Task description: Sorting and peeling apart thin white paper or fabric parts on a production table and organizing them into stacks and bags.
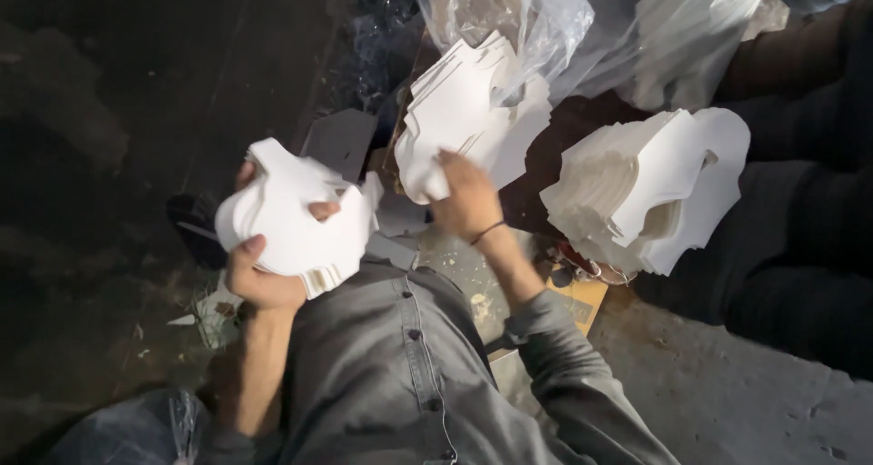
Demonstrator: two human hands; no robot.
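Note:
My left hand (259, 274) grips a thick bundle of white die-cut paper pieces (296, 215), fingers wrapped over its front and lower edge. Just to the right, my right hand (466, 197) rests on the lower edge of a second stack of white cut pieces (464, 110), which leans against a clear plastic bag (546, 20). I cannot tell whether the right fingers pinch a sheet or only press on it. A thin dark band circles my right wrist. My grey buttoned shirt fills the lower middle.
A third, larger stack of white cut pieces (650, 188) lies at right beside another person's dark-clothed leg (800, 247). A brown cardboard piece (582, 301) lies on the concrete floor (727, 392). Dark ground and scraps lie at left; a plastic bag (136, 429) sits bottom left.

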